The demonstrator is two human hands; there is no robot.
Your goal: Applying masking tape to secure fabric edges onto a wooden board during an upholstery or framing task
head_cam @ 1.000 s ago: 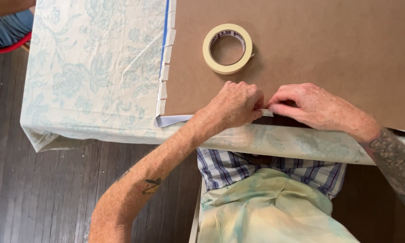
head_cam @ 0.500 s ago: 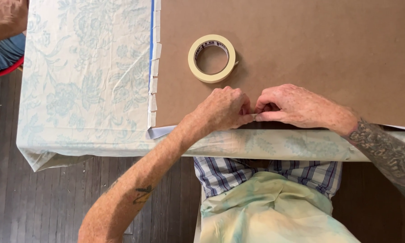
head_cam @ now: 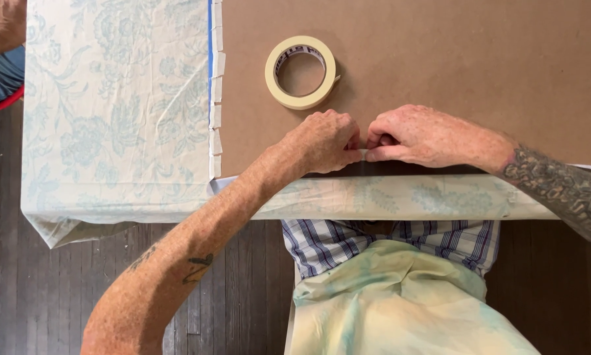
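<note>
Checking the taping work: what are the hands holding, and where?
Both hands, left hand and right hand, pinch a short strip of tape between their fingertips, one at each end, at the brown board's near edge.

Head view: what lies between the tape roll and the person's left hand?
Only bare brown board lies between the tape roll and the left hand, seen in the head view.

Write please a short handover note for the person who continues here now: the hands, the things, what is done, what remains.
Left hand and right hand: both pinch a short strip of tape, fingertips meeting at the near edge of the brown board.
Tape roll lies on the board, just beyond the left hand.
Done: the board's left edge carries a row of tape pieces beside a blue strip.
Left: the near edge shows no tape apart from this strip.
</note>
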